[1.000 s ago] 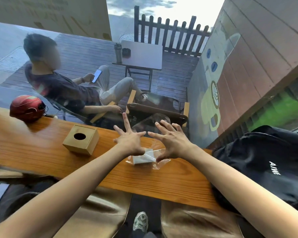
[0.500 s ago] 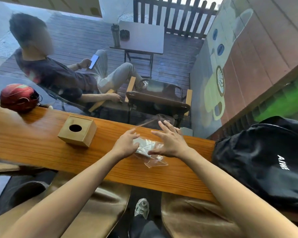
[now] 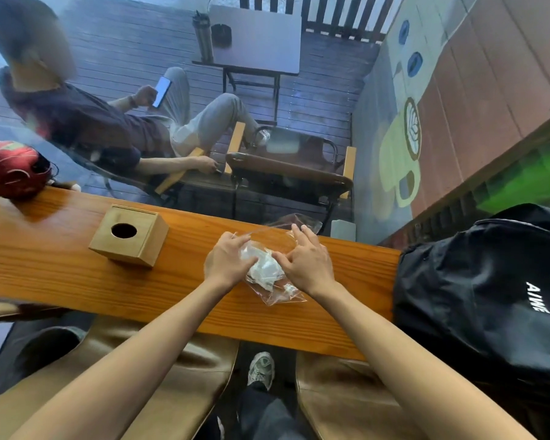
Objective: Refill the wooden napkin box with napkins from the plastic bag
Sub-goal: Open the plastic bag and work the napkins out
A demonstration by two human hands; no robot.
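desk (image 3: 61, 274): long wooden counter at a window; i see a patio beyond.
plastic bag (image 3: 269, 271): flat on desk, napkins (image 3: 262, 268) inside.
left hand (image 3: 227, 263): grip pinching bag's left edge.
right hand (image 3: 305, 265): grip pinching bag's right side.
wooden napkin box (image 3: 129, 235): left of bag, apart.

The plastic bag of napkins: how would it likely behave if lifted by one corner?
The plastic bag looks thin and crinkled, so probably floppy. The napkins fill little of it and might slide toward the low end. Likely light.
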